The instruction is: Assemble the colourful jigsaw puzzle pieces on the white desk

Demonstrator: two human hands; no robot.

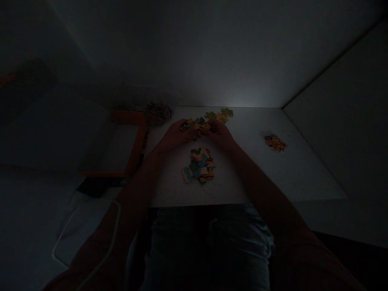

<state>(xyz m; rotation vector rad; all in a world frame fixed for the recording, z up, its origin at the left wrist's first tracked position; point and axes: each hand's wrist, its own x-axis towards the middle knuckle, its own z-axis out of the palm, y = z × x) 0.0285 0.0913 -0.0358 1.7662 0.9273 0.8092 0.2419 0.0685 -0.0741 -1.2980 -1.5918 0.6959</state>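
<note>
Yellow-and-green puzzle pieces (198,126) lie just beyond the near pile (198,166), between two half-curled hands. The left hand (176,135) and right hand (223,136) flank these pieces, probably to gather or steady them from both sides; fingers touch the edges, but whether either hand pinches a piece cannot be told (the light is very dim). Farther beyond the near pile sit the far pieces (222,117); well to its right, the side pile (275,143), presumably set apart as separate groups.
</note>
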